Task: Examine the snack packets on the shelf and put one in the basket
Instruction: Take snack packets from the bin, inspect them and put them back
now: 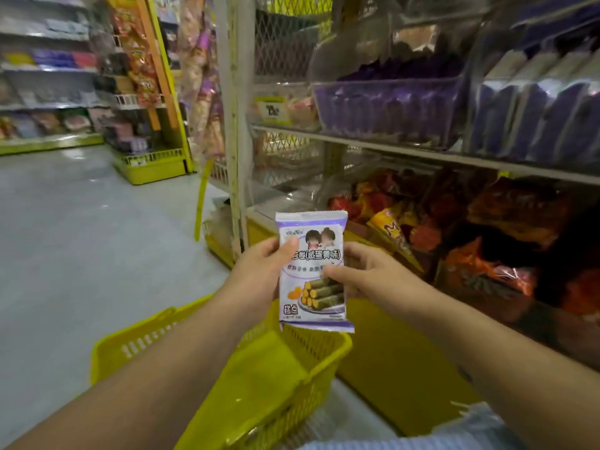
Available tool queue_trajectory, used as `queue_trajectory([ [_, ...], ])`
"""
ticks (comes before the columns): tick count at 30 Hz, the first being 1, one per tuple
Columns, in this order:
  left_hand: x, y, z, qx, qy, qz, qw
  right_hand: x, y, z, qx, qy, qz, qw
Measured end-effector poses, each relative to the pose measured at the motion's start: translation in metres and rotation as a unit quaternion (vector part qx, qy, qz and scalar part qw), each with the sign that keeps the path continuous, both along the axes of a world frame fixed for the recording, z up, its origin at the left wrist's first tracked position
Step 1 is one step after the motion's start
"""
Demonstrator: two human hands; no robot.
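Observation:
A purple-and-white snack packet (pixel 313 271) with cartoon figures and rolled snacks printed on it is held upright in front of me, its face toward the camera. My left hand (pixel 259 271) grips its left edge, thumb across the front. My right hand (pixel 360 271) pinches its right edge, thumb on the front. Directly below hangs a yellow plastic basket (pixel 328 358); no goods show inside it, though my arms hide part of it. More purple packets (pixel 389 105) stand in clear bins on the shelf (pixel 422 154) at upper right.
Red and orange snack bags (pixel 454 228) fill the lower shelf at right. A white upright post (pixel 232 125) stands ahead. Across the grey floor (pixel 81 228), a yellow display rack (pixel 152 92) and further shelves (pixel 45 92) line the left.

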State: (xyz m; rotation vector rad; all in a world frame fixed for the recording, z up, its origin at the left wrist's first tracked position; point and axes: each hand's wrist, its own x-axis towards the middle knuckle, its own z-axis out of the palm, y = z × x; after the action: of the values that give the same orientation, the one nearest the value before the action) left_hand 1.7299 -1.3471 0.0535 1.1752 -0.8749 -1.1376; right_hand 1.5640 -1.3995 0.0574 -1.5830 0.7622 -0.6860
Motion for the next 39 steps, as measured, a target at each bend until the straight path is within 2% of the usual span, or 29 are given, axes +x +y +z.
queue_trajectory([
  [6,-0.001,-0.012,-0.021,-0.002,0.048,-0.031,0.998,0.001,-0.015,-0.006,0.093,-0.087,-0.049,0.991],
  [11,-0.002,-0.019,-0.027,-0.051,0.070,-0.028,0.996,0.004,-0.016,-0.010,0.144,-0.126,-0.066,0.979],
  [17,-0.010,-0.019,-0.029,-0.061,0.001,0.010,0.998,0.001,-0.016,-0.009,0.127,-0.169,-0.123,0.970],
  [25,-0.018,-0.009,-0.017,-0.037,0.006,-0.008,0.999,-0.004,-0.014,-0.008,0.106,-0.182,-0.147,0.966],
  [32,-0.019,-0.010,-0.009,0.006,0.055,0.036,0.998,-0.008,-0.015,-0.007,0.108,-0.137,-0.115,0.978],
  [34,-0.016,-0.012,-0.005,0.011,0.079,0.047,0.996,-0.013,-0.017,-0.005,0.109,-0.114,-0.057,0.986],
  [36,-0.012,-0.015,-0.003,0.010,0.104,0.050,0.993,-0.020,-0.018,-0.004,0.108,-0.047,0.021,0.993],
  [39,-0.005,-0.019,-0.002,0.020,0.123,0.026,0.992,-0.026,-0.017,-0.006,0.150,0.014,0.093,0.984],
])
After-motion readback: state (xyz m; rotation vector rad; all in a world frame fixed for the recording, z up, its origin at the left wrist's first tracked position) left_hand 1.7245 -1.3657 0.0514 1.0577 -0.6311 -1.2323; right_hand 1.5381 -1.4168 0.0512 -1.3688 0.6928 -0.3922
